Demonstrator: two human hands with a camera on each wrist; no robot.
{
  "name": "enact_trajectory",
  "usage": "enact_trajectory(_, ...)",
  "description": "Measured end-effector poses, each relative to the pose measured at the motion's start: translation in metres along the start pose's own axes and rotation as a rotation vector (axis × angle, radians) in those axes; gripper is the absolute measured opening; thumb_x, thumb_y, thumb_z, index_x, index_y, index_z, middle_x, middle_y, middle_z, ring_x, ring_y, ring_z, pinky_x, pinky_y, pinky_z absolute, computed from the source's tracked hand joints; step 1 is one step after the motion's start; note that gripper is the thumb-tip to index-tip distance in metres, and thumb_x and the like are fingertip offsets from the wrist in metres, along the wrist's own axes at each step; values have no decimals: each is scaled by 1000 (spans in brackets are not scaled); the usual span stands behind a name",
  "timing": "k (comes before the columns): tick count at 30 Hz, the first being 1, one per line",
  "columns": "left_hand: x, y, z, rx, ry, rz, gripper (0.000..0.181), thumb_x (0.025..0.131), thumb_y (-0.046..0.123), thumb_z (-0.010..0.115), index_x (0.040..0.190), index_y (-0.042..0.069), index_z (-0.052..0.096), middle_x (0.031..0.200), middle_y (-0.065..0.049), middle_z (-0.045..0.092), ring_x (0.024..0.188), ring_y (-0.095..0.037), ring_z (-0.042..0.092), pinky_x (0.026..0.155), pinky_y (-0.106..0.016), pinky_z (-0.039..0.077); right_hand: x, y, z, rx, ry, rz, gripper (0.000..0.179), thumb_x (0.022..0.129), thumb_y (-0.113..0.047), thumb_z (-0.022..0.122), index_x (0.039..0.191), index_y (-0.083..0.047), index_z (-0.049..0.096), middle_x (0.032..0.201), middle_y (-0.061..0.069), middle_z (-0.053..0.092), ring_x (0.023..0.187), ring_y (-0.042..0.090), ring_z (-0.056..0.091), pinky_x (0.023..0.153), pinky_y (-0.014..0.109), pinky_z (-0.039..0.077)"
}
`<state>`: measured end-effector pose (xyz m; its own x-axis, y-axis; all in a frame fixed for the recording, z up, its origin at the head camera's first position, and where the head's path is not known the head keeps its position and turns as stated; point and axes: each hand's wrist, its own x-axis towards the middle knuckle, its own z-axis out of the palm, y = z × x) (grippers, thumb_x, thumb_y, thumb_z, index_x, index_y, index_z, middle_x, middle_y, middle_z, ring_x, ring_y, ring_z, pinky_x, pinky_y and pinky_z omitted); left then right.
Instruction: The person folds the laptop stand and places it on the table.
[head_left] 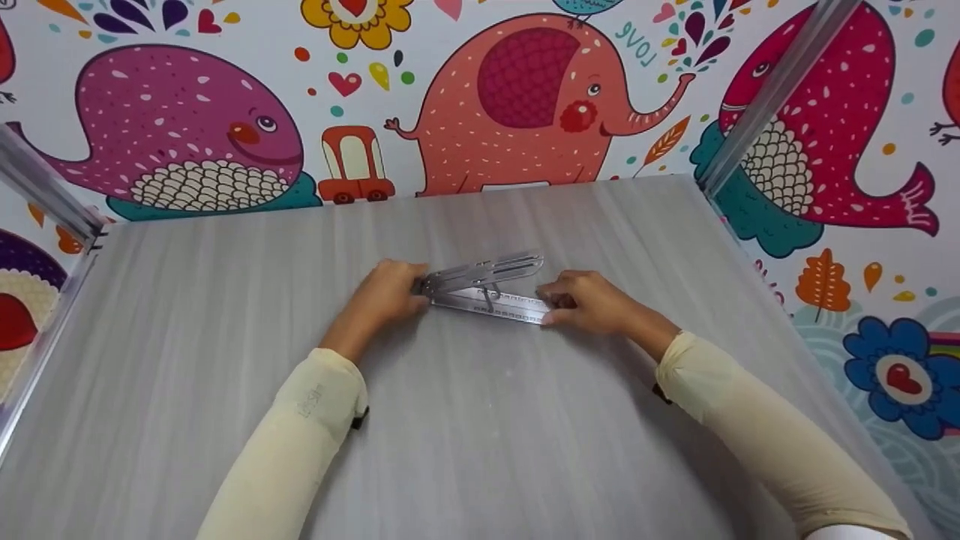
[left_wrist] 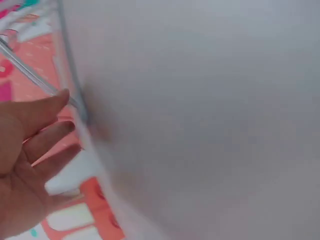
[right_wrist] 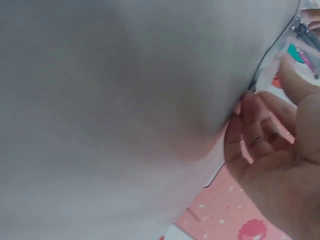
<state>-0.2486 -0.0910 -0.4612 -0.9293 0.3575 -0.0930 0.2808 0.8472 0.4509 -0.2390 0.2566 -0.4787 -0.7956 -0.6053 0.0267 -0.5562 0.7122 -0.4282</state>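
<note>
And here, on the grey wood-grained table (head_left: 435, 420), a folding metal stand (head_left: 472, 277) is being held between two hands, partly unfolded, its slotted upper arm (head_left: 517, 265) raised at a slant over its lower plate (head_left: 517, 307). A small strut (head_left: 489, 298) is seen between the two, and the lower plate is marked along its edges with rows of small notches.

At the stand's hinge end, the grip is taken by the left hand (head_left: 390, 291): the hinge (head_left: 427, 286) is pinched by thumb and fingers, the remaining fingers loosely spread in the left wrist view. Over at the stand's free end, the lower plate is gripped by the right hand (head_left: 589, 301), thumb at one corner, forefinger at the other, the other fingers curled inward. The raised upper arm is left untouched by that hand.

On the near side of the stand, both forearms are covered by cream sleeves (head_left: 285, 435), with a black strap end (head_left: 360, 418) glimpsed below the left cuff. Straight beyond the stand, a coral elephant (head_left: 450, 112) is printed on the wall; beyond its hinge end, a red toy car (head_left: 356, 187) and a purple whale (head_left: 172, 105) are pictured. In both wrist views, the tabletop is blurred.
</note>
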Motion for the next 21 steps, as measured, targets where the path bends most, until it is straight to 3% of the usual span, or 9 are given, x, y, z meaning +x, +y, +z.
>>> enact_trajectory(2, -2, 13, 3, -40, 28, 46, 43, 92, 12, 73, 134, 6, 66, 125, -14, 71, 115, -31, 65, 104, -47, 51, 0, 4, 0, 5, -1, 6, 63, 85, -34, 83, 137, -5, 64, 93, 9, 65, 82, 19, 57, 72, 31, 49)
enact_trajectory(4, -3, 25, 7, -50, 73, 88, 45, 93, 10, 71, 136, 4, 64, 129, -17, 69, 119, -31, 65, 105, -47, 50, 1, 6, 0, -1, -6, 1, 71, 85, -36, 83, 143, -5, 58, 95, 8, 64, 84, 18, 56, 74, 31, 49)
enact_trajectory(9, -5, 49, 18, 5, 168, 91, 45, 94, 9, 70, 138, 7, 62, 122, -16, 64, 114, -32, 63, 100, -47, 52, 8, 0, 4, -19, -42, -52, 70, 84, -38, 84, 142, -6, 60, 93, 9, 62, 83, 19, 56, 71, 30, 47)
enact_trajectory(15, -6, 60, 30, 55, 275, 71, 40, 95, 7, 69, 134, 11, 66, 114, -15, 66, 106, -33, 64, 89, -47, 53, 17, -9, 3, -54, -49, -81, 50, 77, -25, 90, 120, -5, 75, 80, 14, 63, 71, 16, 48, 63, 28, 40)
enact_trajectory(21, -6, 62, 35, 33, 330, 94, 43, 89, -8, 65, 129, 7, 68, 107, -18, 65, 99, -38, 64, 88, -49, 54, 24, -16, -1, -77, -90, -1, 55, 74, -28, 92, 120, -6, 73, 75, 9, 63, 66, 13, 45, 60, 27, 37)
